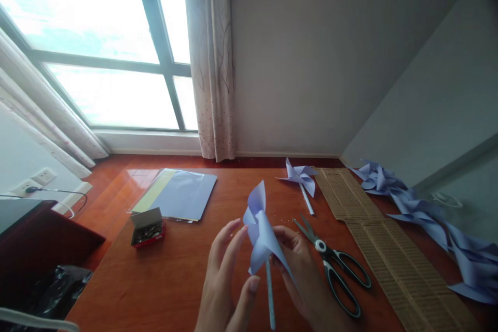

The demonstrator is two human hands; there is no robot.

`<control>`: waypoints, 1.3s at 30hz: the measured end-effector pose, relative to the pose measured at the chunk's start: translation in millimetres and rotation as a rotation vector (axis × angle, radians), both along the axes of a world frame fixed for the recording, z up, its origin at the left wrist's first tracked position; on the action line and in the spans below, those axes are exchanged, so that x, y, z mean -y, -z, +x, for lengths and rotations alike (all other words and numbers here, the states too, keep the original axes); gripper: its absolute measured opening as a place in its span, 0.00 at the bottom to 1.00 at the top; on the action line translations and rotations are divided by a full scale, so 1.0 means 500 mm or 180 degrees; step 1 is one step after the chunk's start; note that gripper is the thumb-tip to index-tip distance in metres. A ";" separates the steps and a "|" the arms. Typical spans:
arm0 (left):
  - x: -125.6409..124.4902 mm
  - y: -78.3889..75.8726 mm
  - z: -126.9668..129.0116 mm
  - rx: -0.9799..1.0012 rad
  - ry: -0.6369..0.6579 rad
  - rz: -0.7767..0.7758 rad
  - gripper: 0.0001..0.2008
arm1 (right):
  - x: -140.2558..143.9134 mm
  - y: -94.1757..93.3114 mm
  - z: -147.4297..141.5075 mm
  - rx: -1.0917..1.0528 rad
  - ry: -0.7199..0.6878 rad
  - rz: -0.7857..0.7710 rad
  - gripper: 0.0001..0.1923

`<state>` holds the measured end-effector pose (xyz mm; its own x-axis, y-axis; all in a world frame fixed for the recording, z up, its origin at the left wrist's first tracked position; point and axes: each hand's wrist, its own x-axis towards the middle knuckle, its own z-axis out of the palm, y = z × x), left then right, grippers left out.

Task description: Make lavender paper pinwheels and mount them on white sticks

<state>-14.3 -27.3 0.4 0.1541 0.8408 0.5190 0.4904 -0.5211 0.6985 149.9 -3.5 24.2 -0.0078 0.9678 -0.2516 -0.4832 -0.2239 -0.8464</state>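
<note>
A pale lilac paper pinwheel (pixel 263 233) is held up over the table, tilted side-on, its stick (pixel 270 298) pointing down. My right hand (pixel 305 270) grips it from behind, near where the stick meets the paper; some of those fingers are hidden by the blades. On the other side, my left hand (pixel 225 275) is open, thumb and fingers spread around the blades. Its fingertips are at the paper's edge, and I cannot tell whether they touch it. Scissors (pixel 327 257) with black and white handles lie partly spread just right of my right hand.
Another pinwheel (pixel 299 176) lies at the table's far edge. Several more pinwheels (pixel 420 218) are heaped at the right, beside a long cardboard strip (pixel 392 254). A small red box (pixel 148 228) of metal bits and paper sheets (pixel 182 194) rest at left on the wooden table (pixel 155 285).
</note>
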 end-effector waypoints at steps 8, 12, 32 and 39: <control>-0.006 -0.022 0.025 0.0153 0.0263 -0.1385 0.16 | -0.015 -0.005 0.024 0.0209 0.0603 0.0263 0.09; 0.002 -0.017 0.046 -0.0244 0.0856 -0.1783 0.12 | -0.019 -0.004 0.031 0.0527 0.0670 0.0399 0.08; -0.013 -0.022 0.025 0.0202 0.0354 -0.1554 0.12 | -0.006 0.012 0.001 0.0783 -0.0483 0.0615 0.09; -0.028 -0.052 -0.026 0.0247 -0.0398 -0.0483 0.10 | -0.011 0.028 0.008 0.0702 -0.0211 0.0337 0.16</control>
<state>-27.4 -13.4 26.3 0.0081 0.9203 0.3912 0.4865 -0.3454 0.8025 153.7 2.0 10.0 -0.0282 0.9881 -0.1514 -0.2716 -0.1533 -0.9501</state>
